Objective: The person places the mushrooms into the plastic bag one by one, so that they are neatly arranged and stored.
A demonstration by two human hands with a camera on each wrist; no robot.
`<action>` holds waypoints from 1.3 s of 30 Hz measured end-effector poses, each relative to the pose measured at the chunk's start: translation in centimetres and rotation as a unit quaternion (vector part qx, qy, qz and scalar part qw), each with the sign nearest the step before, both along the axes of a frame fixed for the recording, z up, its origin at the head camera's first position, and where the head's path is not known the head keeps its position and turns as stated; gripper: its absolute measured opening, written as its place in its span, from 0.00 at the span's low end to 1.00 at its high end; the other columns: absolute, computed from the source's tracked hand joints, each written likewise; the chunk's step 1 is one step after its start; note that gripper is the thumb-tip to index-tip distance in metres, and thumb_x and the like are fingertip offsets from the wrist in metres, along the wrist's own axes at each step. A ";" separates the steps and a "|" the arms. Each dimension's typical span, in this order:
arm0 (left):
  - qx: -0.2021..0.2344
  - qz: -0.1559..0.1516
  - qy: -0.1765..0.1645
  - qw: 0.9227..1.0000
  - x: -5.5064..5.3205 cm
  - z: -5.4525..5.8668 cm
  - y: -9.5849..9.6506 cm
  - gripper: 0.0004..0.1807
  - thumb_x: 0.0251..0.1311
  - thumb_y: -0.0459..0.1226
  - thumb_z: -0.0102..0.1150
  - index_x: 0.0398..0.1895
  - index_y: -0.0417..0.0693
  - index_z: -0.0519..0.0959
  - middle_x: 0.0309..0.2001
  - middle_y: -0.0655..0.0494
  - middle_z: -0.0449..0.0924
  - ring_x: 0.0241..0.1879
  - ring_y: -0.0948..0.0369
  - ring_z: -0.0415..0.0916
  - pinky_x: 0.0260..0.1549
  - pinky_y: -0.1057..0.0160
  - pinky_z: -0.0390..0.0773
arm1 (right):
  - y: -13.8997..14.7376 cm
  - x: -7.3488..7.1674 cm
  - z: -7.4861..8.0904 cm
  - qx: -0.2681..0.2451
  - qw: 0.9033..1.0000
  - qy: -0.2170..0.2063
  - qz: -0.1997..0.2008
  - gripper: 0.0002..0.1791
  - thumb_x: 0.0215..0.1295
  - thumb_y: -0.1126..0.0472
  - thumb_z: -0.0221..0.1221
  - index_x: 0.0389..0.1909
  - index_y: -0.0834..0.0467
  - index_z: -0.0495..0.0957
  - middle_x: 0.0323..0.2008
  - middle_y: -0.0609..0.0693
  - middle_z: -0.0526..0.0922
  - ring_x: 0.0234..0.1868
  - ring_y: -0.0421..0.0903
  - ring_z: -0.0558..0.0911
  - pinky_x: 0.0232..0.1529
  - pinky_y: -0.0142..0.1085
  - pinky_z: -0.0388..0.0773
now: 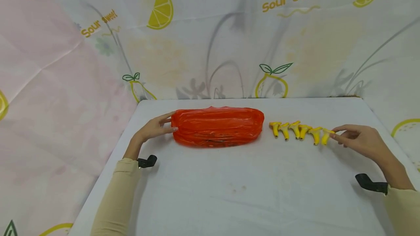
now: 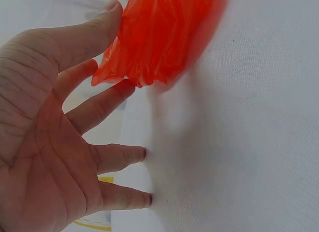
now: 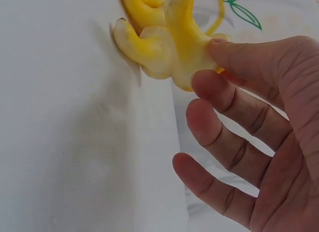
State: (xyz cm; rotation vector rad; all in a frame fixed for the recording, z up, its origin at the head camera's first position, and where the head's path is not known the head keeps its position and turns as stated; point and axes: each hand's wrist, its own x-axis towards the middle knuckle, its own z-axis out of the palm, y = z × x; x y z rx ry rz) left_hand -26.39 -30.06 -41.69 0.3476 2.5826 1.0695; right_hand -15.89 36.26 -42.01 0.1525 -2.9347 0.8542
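- The right hand (image 1: 361, 139) reaches in from the right and pinches the end mushroom (image 1: 325, 137) between thumb and forefinger; its other three fingers are bent loosely, apart from one another, and hold nothing.
- The end mushroom lies at the tip of that hand, on its left side; whether it is lifted from the table (image 1: 229, 207) at all, I cannot tell.
- Five more yellow mushrooms (image 1: 295, 129) run leftward from it in a row, close together, caps toward the far side and stems toward the person; the row's right end sits a little nearer the person than its left end.
- The left hand (image 1: 154, 126) is spread wide, fingers mostly straight, with the thumb and some fingertips touching the left end of a red plastic bag (image 1: 218, 126); the ring and little fingers stand apart from the bag.
- The bag lies long and wrinkled from left to right, stretching away to the right of the left hand, with a narrow gap between its right end and the first mushroom.
- Behind the bag, a narrow strip of white surface leads to the table's far edge, where a lemon-printed cloth (image 1: 203, 46) rises.
- The table's left edge slants down near the left arm; its right edge slants past the right hand, with a modest margin of white between.
- The widest room is on the near side, between the two forearms, where flat white surface stretches toward the person.
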 end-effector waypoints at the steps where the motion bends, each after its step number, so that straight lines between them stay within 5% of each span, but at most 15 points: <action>1: 0.002 -0.001 -0.002 1.000 0.0 0.0 0.0 0.44 0.61 0.53 0.65 0.78 0.62 0.56 0.74 0.45 0.58 0.71 0.40 0.57 0.60 0.29 0.58 | -0.1 -0.1 0.1 -0.003 1.000 0.004 0.001 0.20 0.64 0.53 0.66 0.48 0.64 0.82 0.25 0.48 0.85 0.22 0.35 0.78 0.22 0.31 0.70; 12: -0.004 -0.003 -0.006 1.000 -0.2 0.1 -0.1 0.45 0.60 0.53 0.65 0.78 0.62 0.55 0.74 0.45 0.59 0.71 0.41 0.56 0.61 0.29 0.57 | -2.4 -1.6 1.2 -0.051 0.999 0.011 0.016 0.19 0.64 0.52 0.66 0.48 0.62 0.82 0.25 0.51 0.85 0.23 0.43 0.80 0.22 0.32 0.71; 20: 0.005 -0.006 -0.013 1.000 -0.2 -0.1 -0.1 0.44 0.63 0.45 0.64 0.78 0.52 0.53 0.73 0.39 0.57 0.71 0.39 0.54 0.61 0.28 0.55 | -5.5 -3.1 1.5 -0.078 0.996 0.010 0.035 0.19 0.64 0.51 0.66 0.48 0.61 0.83 0.25 0.54 0.86 0.24 0.49 0.80 0.24 0.33 0.70; 29: 0.009 -0.007 -0.011 1.000 -0.2 -0.2 -0.3 0.45 0.58 0.52 0.68 0.77 0.63 0.56 0.73 0.46 0.60 0.71 0.44 0.57 0.61 0.29 0.57 | -9.1 -4.8 1.6 -0.110 0.992 0.001 0.058 0.20 0.63 0.49 0.67 0.47 0.60 0.84 0.28 0.54 0.86 0.24 0.52 0.80 0.23 0.34 0.73; 39: 0.009 -0.006 -0.014 1.000 -0.1 -0.1 -0.2 0.46 0.58 0.52 0.68 0.78 0.62 0.56 0.74 0.46 0.59 0.71 0.43 0.57 0.61 0.30 0.58 | -12.5 -6.2 1.4 -0.156 0.984 -0.014 0.081 0.22 0.63 0.48 0.67 0.48 0.61 0.83 0.27 0.56 0.85 0.29 0.57 0.82 0.26 0.34 0.77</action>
